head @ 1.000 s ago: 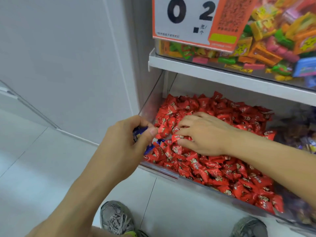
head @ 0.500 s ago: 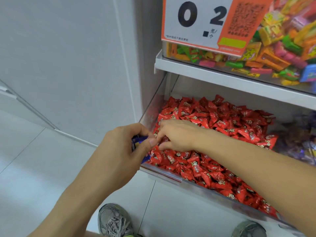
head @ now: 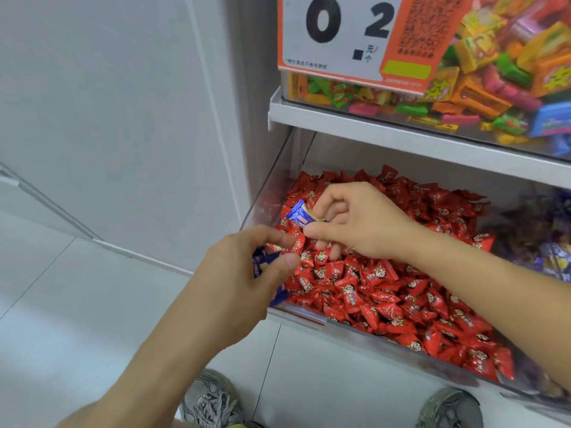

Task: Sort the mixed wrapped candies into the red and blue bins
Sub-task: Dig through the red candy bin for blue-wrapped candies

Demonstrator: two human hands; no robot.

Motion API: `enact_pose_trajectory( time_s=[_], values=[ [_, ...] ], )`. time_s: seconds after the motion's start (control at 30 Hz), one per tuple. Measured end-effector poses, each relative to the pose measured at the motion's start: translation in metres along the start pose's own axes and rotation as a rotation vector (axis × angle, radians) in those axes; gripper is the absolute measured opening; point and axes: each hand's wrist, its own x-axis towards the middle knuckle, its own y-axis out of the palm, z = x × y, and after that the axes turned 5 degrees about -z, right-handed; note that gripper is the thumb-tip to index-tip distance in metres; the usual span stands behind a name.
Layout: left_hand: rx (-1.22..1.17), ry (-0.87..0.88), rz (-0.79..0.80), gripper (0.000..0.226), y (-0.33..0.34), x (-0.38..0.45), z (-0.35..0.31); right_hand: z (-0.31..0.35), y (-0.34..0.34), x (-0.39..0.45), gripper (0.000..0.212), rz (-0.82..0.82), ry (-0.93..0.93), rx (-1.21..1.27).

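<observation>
A blue wrapped candy [head: 299, 214] was pinched by the right hand [head: 355, 220] just above the red bin [head: 383, 335], which was heaped with red candies [head: 386, 291]. More blue candies [head: 268, 273] were gripped in the left hand [head: 244, 276]. That crowded fistful could be spilled in a handover. The wrapper was glossy, with crimped ends.

- One camera only, worn on the head, looking forward and steeply down.
- It sits close to the clear bin [head: 309, 143] of red candies [head: 401, 304], at arm's reach.
- Floor [head: 77, 304] and shoes [head: 213, 400] fill the lower edge; the upper shelf [head: 401, 134] crosses the top.
</observation>
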Motion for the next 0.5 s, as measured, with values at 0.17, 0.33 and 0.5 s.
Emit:
enact_pose_trajectory(
  time_s=[0.17,0.33,0.5],
  values=[
    [-0.054,0.026,0.066,0.023,0.021,0.008,-0.011,0.02,-0.013,-0.045,0.016,0.131,0.031,0.128],
    [0.048,0.092,0.105,0.026,0.039,0.01,-0.018,0.003,-0.06,-0.085,0.022,0.246,-0.027,-0.463],
    [0.046,0.191,0.277,0.03,0.055,0.016,-0.035,-0.032,-0.057,-0.103,0.041,0.568,-0.153,-0.61]
  ],
)
